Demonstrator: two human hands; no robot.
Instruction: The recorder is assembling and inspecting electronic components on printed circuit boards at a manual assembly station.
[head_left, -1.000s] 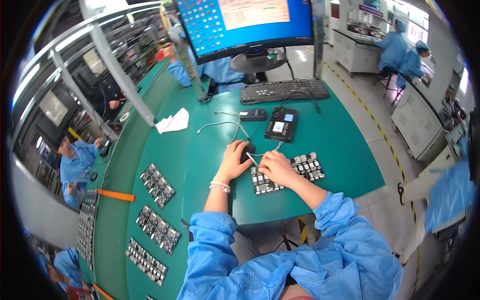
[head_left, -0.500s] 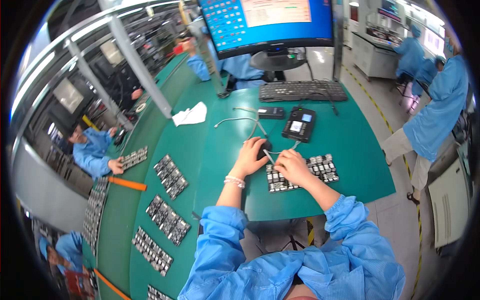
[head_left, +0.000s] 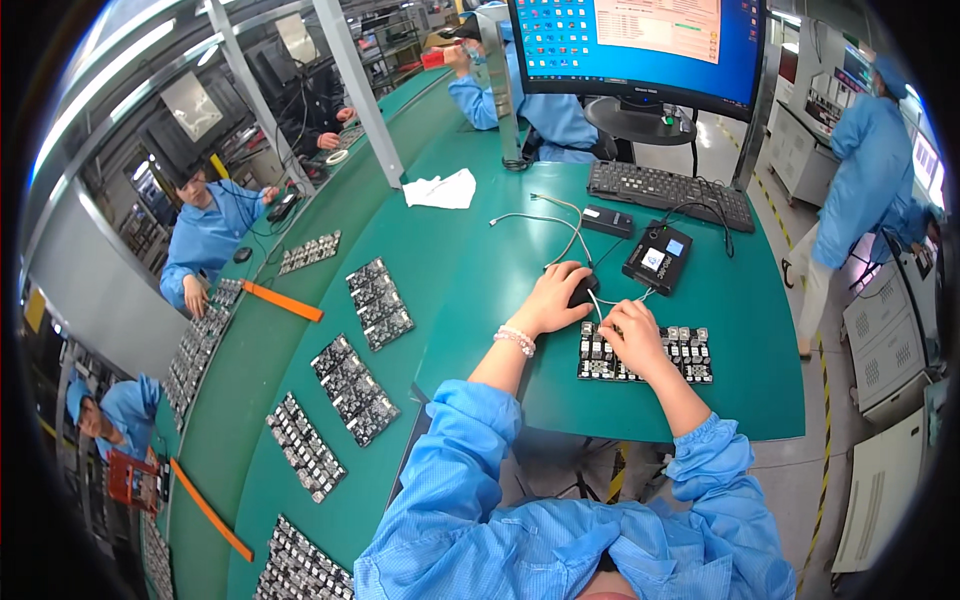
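My left hand [head_left: 553, 301] rests over a black computer mouse [head_left: 583, 291] on the green tabletop, its fingers curled round it. Just right of it, my right hand [head_left: 635, 335] pinches the end of a thin pale cable [head_left: 597, 306]. That hand is over a panel of small circuit boards [head_left: 692, 352] with silver, box-shaped parts, hiding its middle. Whether the cable end is plugged into a board is hidden by my fingers. Behind my right hand lies a black tester box [head_left: 658, 260] with a small lit screen; a thin cable runs from it toward my hand.
Beyond stand a keyboard [head_left: 672, 193], a small black box [head_left: 606, 221] and a monitor [head_left: 640, 50]. White cloth [head_left: 440, 190] and several board panels [head_left: 355, 388] lie to the left. Orange strips [head_left: 283, 300] cross a line where co-workers sit. Loose cables [head_left: 545, 216] curl behind my left hand.
The whole view has shifted, so the bench appears farther right in the picture. Both hands keep about the same places on the mouse and over the board panel.
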